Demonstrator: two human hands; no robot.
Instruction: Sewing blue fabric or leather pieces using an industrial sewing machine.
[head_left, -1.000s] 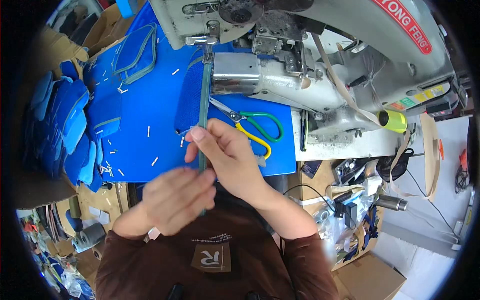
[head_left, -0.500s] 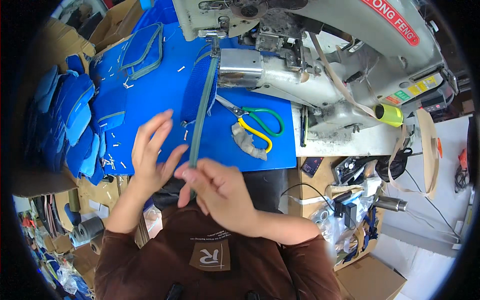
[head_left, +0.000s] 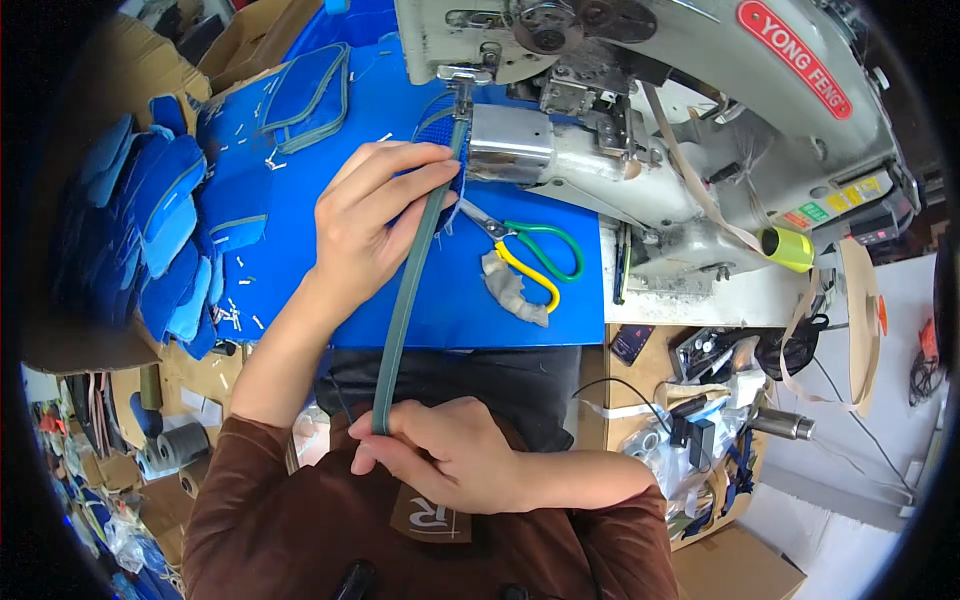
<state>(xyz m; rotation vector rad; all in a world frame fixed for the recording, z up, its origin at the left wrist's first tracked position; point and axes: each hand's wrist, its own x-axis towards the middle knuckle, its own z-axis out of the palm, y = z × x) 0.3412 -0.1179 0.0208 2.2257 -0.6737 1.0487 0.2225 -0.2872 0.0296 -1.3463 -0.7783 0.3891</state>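
Observation:
A long grey-green strip [head_left: 398,335] with a line along its middle runs from the sewing machine's presser foot [head_left: 463,100] down toward me. My right hand [head_left: 455,455] pinches its near end, thumb and fingers closed, just in front of my shirt. Close to the needle area, my left hand [head_left: 385,205] has its fingers closed over the strip and the blue mesh piece [head_left: 437,128] beside it. Most of that mesh piece is hidden by this hand. Scissors [head_left: 535,245] with one green and one yellow handle lie right of the strip, a grey rag wrapped on the yellow one.
The grey sewing machine [head_left: 680,60] fills the upper right, its silver cylinder arm [head_left: 510,140] beside the strip. At left, a cardboard box [head_left: 90,350] holds stacked blue pieces [head_left: 165,220]. A blue trimmed piece [head_left: 308,95] and thread scraps lie on the blue tabletop [head_left: 330,310].
My left hand has moved up and right from open beside the strip to close on it and the mesh near the machine. My right hand has drawn the strip's end down toward me.

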